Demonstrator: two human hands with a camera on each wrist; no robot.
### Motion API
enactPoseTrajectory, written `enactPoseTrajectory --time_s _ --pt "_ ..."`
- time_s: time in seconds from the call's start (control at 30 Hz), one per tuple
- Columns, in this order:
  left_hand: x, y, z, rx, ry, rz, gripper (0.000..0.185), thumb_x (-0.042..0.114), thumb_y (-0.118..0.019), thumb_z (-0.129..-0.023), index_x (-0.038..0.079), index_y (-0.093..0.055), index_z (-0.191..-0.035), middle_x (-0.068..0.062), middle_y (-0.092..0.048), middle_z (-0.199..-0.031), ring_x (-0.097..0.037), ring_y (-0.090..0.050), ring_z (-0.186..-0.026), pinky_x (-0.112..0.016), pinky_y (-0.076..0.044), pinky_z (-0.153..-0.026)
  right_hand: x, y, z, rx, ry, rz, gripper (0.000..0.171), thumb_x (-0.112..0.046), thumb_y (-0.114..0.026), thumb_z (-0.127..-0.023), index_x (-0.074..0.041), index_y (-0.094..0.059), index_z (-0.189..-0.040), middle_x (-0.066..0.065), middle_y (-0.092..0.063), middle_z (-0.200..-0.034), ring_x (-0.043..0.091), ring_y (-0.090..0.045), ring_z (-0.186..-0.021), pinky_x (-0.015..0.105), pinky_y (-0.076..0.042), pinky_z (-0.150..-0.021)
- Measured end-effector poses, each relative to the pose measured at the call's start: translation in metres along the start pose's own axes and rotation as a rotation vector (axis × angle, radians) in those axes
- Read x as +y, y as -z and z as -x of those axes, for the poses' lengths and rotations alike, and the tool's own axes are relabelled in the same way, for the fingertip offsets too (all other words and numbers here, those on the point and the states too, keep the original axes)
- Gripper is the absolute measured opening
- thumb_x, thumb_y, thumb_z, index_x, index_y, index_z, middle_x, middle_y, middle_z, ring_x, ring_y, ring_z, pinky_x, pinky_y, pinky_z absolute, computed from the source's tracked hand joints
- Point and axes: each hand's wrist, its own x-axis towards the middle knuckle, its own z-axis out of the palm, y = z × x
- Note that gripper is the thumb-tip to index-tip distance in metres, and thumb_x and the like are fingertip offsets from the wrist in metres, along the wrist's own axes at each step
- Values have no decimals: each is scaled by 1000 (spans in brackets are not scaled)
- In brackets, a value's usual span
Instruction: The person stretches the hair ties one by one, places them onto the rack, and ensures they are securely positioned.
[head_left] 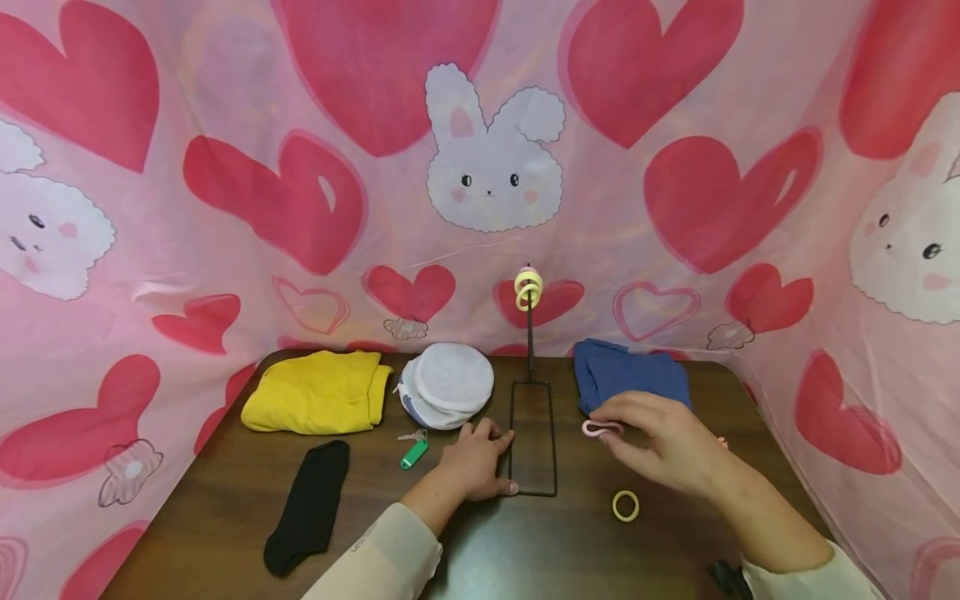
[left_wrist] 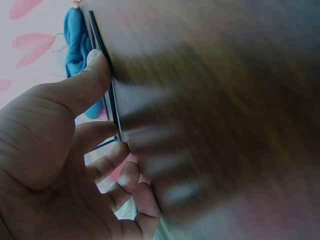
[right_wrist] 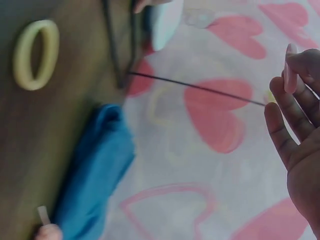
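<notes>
My right hand (head_left: 663, 437) pinches a pink hair tie (head_left: 602, 428) between thumb and fingers, above the table and in front of the folded blue cloth (head_left: 630, 375). The band is squeezed into a narrow loop; the right wrist view shows the hair tie (right_wrist: 290, 70) edge-on. A black wire stand (head_left: 556, 442) has a rectangular base and an upright rod, with yellow hair ties (head_left: 528, 292) and some pink at its top. My left hand (head_left: 474, 462) rests on the table, thumb and index fingertip spread along the base's left rail. A yellow hair tie (head_left: 626, 506) lies right of the base.
On the left are a folded yellow cloth (head_left: 318, 392), a black sock (head_left: 309, 508) and a key with a green tag (head_left: 414, 454). A white cap (head_left: 450, 385) sits behind my left hand. Pink patterned fabric (head_left: 495, 250) encloses the table. A black object (head_left: 727, 577) shows by the right sleeve.
</notes>
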Motion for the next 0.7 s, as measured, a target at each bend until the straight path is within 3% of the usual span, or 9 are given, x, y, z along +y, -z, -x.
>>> enactPoseTrajectory --time_s 0.07,0.33,0.7 --pt "0 0 0 3 -1 0 87 63 -80 -81 28 -51 -156 -1 -44 -145 -25 -43 -121 -54 -52 -77 -3 2 -13 21 40 2 22 -29 -67 -100 -11 -77 -109 -5 -73 -102 10 -68 -89 17 -50 -86" --pt "-1 -1 1 10 -2 -4 87 63 -80 -81 28 -51 -156 -1 -45 -144 -25 -43 -122 -53 -52 -76 -25 13 -63 99 156 5 25 -29 -67 -101 -7 -78 -105 1 -74 -100 12 -67 -84 21 -52 -83" --pt "1 2 1 15 1 -6 86 61 -81 -82 27 -52 -155 -2 -45 -143 -26 -44 -122 -54 -52 -77 -42 18 -101 114 186 46 27 -32 -68 -100 -9 -78 -109 0 -74 -106 13 -68 -90 24 -53 -88"
